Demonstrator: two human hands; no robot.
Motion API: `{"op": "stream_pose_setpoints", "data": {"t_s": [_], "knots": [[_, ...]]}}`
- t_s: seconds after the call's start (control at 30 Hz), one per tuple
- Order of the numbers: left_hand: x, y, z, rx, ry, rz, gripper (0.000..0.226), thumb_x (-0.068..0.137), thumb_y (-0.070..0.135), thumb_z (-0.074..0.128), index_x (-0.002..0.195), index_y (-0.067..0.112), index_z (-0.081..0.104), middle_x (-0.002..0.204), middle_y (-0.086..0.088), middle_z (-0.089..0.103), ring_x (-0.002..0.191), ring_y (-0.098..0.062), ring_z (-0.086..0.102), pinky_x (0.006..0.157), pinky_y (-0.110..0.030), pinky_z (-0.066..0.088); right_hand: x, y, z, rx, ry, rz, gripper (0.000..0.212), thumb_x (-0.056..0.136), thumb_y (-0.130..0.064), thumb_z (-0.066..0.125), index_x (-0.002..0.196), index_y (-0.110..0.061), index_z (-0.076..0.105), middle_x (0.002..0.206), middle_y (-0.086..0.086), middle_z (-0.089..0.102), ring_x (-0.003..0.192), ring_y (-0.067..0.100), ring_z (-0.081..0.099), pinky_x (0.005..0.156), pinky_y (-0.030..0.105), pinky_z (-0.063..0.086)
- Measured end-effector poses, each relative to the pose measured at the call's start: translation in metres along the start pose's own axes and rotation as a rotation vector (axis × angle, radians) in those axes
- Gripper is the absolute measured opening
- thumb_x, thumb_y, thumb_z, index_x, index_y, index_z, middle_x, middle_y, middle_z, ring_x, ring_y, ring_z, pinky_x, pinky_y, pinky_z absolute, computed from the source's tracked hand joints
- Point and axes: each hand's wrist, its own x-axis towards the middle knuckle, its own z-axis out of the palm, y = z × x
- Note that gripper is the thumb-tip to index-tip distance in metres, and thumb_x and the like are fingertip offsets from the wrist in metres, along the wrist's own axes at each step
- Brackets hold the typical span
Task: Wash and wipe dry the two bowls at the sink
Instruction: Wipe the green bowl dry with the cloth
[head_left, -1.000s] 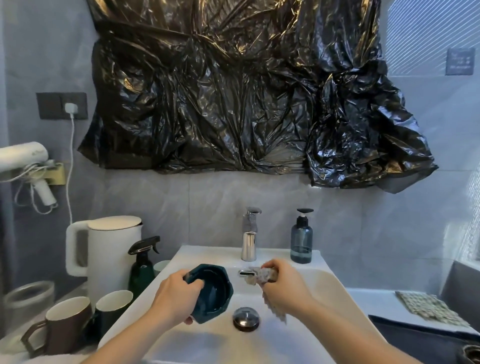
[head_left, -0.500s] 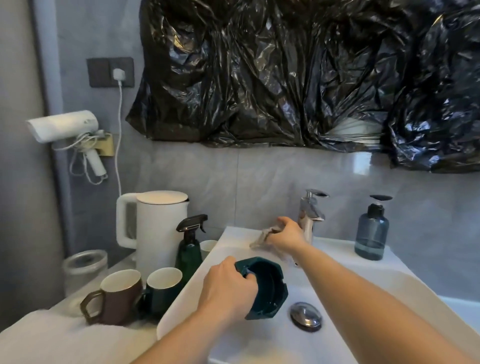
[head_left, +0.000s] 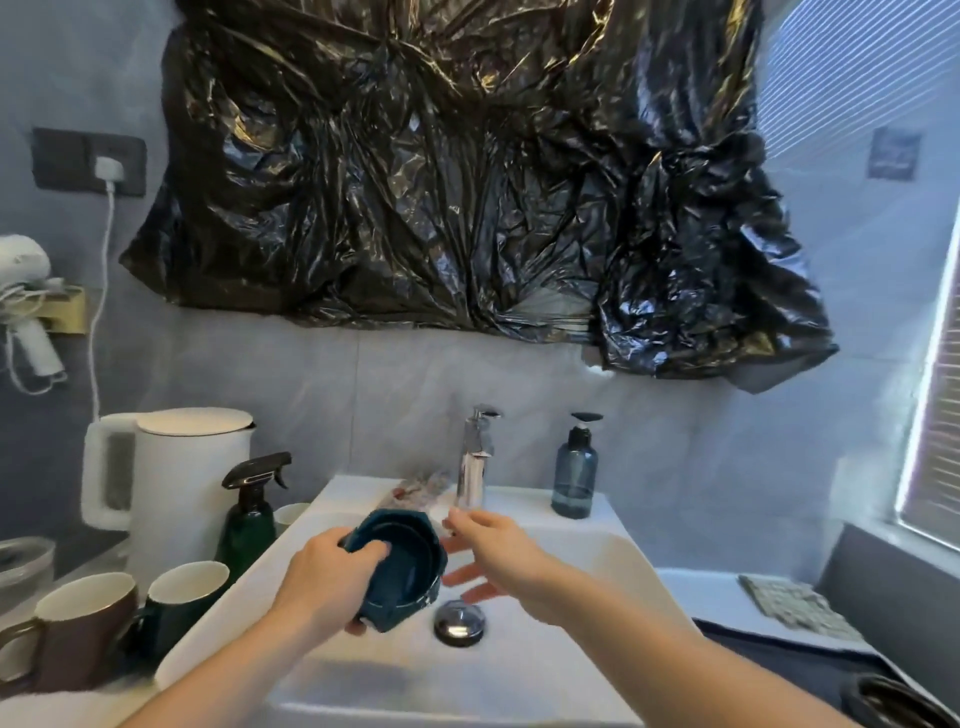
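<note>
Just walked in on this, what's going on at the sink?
A person is washing up. Their left hand grips a dark teal octagonal ceramic bowl, tilted over the white basin. Their right hand is open and empty below the chrome faucet. A crumpled cloth lies on the rim beside it.

Dark teal bowl (head_left: 402, 566), white sink (head_left: 561, 540), black plastic sheet (head_left: 467, 171), brown mug (head_left: 78, 634), green-and-white checked cloth (head_left: 795, 605).

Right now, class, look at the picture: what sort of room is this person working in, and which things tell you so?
Probably a bathroom: a white washbasin with a chrome tap, a soap pump bottle beside it, and a hairdryer hung on the wall.
</note>
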Motion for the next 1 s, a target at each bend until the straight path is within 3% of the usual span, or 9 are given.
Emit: {"op": "stream_pose_setpoints", "data": {"t_s": [0.13, 0.3, 0.43, 0.53, 0.67, 0.8, 0.93, 1.0], "knots": [[-0.037, 0.030, 0.027, -0.129, -0.102, -0.070, 0.017, 0.103, 0.028, 0.066, 0.103, 0.012, 0.067, 0.099, -0.016, 0.073, 0.074, -0.038, 0.073, 0.045, -0.032, 0.054, -0.064, -0.002, -0.029, 0.030, 0.032, -0.025, 0.025, 0.104, -0.035, 0.057, 0.124, -0.021, 0.061, 0.113, 0.000, 0.069, 0.075, 0.017, 0.072, 0.068, 0.029, 0.061], [-0.078, 0.063, 0.072, -0.242, -0.213, -0.147, 0.018, 0.101, 0.035, 0.064, 0.104, 0.017, 0.065, 0.108, -0.015, 0.073, 0.077, -0.036, 0.069, 0.044, -0.026, 0.048, -0.120, 0.009, -0.072, -0.060, 0.135, 0.043, 0.041, 0.100, -0.033, 0.063, 0.140, -0.024, 0.058, 0.136, 0.005, 0.065, 0.080, 0.023, 0.078, 0.075, 0.034, 0.065], [-0.102, 0.090, 0.112, -0.307, -0.303, -0.121, 0.022, 0.104, 0.038, 0.056, 0.110, 0.019, 0.067, 0.102, -0.011, 0.077, 0.066, -0.028, 0.070, 0.047, -0.025, 0.047, -0.152, 0.020, -0.107, -0.054, 0.180, -0.002, 0.025, 0.102, -0.028, 0.053, 0.115, -0.019, 0.072, 0.111, 0.004, 0.074, 0.066, 0.015, 0.074, 0.067, 0.028, 0.062], [-0.116, 0.107, 0.137, -0.315, -0.394, -0.074, 0.038, 0.105, 0.049, 0.048, 0.116, 0.022, 0.071, 0.104, -0.010, 0.079, 0.075, -0.027, 0.074, 0.051, -0.027, 0.052, -0.166, 0.036, -0.133, -0.008, 0.272, 0.025, 0.026, 0.101, -0.027, 0.053, 0.106, -0.014, 0.075, 0.102, 0.004, 0.075, 0.063, 0.016, 0.074, 0.062, 0.026, 0.060], [-0.122, 0.120, 0.165, -0.087, -0.434, 0.072, 0.059, 0.109, 0.062, 0.024, 0.117, 0.021, 0.067, 0.106, -0.010, 0.074, 0.077, -0.026, 0.074, 0.060, -0.034, 0.061, -0.172, 0.071, -0.167, 0.166, 0.413, 0.115, 0.029, 0.101, -0.027, 0.054, 0.100, -0.008, 0.075, 0.098, 0.012, 0.077, 0.077, 0.027, 0.078, 0.076, 0.041, 0.065], [-0.117, 0.096, 0.181, 0.405, -0.312, 0.314, 0.052, 0.101, 0.075, 0.029, 0.102, 0.034, 0.061, 0.100, 0.007, 0.070, 0.090, -0.017, 0.070, 0.088, -0.044, 0.059, -0.174, 0.107, -0.209, 0.323, 0.565, 0.170, 0.025, 0.101, -0.024, 0.056, 0.102, -0.005, 0.072, 0.097, 0.016, 0.077, 0.083, 0.031, 0.077, 0.075, 0.042, 0.065], [-0.114, 0.080, 0.188, 0.553, -0.341, 0.360, 0.053, 0.099, 0.077, 0.030, 0.084, 0.034, 0.058, 0.095, 0.007, 0.069, 0.096, -0.014, 0.066, 0.076, -0.037, 0.048, -0.169, 0.147, -0.246, 0.300, 0.675, 0.232, 0.020, 0.096, -0.022, 0.062, 0.097, -0.007, 0.076, 0.097, 0.015, 0.077, 0.082, 0.033, 0.078, 0.075, 0.049, 0.065], [-0.111, 0.079, 0.190, 0.549, -0.353, 0.364, 0.052, 0.101, 0.074, 0.033, 0.082, 0.033, 0.058, 0.094, 0.006, 0.070, 0.096, -0.015, 0.067, 0.078, -0.037, 0.050, -0.165, 0.164, -0.255, 0.244, 0.712, 0.272, 0.016, 0.095, -0.021, 0.063, 0.097, -0.010, 0.074, 0.100, 0.015, 0.075, 0.083, 0.033, 0.077, 0.070, 0.048, 0.066]]}}
